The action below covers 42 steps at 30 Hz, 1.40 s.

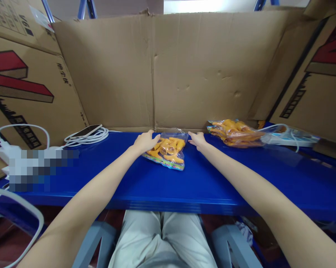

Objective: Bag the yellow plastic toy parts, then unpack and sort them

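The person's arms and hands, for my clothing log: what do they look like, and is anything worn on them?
The bare left hand and bare right hand show no gloves, watch or bracelet. The slender left forearm and right forearm show no sleeves, cables or markings.

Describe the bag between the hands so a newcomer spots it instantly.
On the blue table, in front of the tall cardboard panel, find the clear bag of orange pieces. Its colourful edge strip lies nearest the person. Unlike the second bag farther right, it lies between the left hand and right hand.
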Each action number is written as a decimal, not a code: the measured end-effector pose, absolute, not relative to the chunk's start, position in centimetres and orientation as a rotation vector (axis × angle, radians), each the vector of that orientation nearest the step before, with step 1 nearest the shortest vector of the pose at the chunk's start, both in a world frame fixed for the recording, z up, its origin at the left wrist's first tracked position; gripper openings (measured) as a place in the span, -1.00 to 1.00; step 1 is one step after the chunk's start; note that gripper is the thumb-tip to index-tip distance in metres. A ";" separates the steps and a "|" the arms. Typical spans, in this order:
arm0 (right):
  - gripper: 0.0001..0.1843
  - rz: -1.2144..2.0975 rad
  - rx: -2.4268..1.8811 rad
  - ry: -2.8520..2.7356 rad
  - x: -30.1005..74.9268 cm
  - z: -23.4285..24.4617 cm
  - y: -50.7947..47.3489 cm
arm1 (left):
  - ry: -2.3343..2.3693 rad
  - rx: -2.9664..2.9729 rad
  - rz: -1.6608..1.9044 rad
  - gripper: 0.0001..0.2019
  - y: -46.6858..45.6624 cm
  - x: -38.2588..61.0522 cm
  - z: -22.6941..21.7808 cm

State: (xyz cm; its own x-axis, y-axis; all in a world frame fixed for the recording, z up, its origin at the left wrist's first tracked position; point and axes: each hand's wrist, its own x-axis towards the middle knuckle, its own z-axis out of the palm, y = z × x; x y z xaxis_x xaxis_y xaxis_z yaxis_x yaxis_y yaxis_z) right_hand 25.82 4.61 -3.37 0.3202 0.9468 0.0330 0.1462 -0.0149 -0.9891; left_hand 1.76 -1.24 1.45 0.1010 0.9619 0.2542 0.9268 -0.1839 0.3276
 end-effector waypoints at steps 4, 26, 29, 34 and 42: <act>-0.76 1.243 -1.436 -0.923 25.4 -2.3 4.2 | 1.749 1.790 0.613 -0.31 -1.3 2.3 2.3; -0.79 1.518 -1.242 -1.134 25.4 -2.4 6.9 | 1.708 1.456 1.009 -0.74 8.2 2.2 -2.5; -0.78 1.491 -1.188 -1.117 25.6 -2.5 6.5 | 1.637 1.417 1.080 -0.74 8.0 1.8 -2.7; -0.74 1.492 -1.121 -1.116 26.1 -2.8 6.4 | 1.475 1.330 1.147 -0.83 7.2 1.3 -2.5; -0.76 1.529 -1.040 -1.126 26.4 -2.8 6.1 | 1.151 1.224 1.155 -0.84 6.8 0.3 -2.5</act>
State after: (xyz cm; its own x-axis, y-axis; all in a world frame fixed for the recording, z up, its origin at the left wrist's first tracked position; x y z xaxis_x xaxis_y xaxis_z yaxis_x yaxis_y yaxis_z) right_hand 26.36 6.08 -2.78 -0.2000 0.9749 -0.0980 -0.1958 -0.1377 -0.9709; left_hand 0.31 6.77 -2.45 0.0717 0.9974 -0.0104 -0.0141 0.0115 0.9998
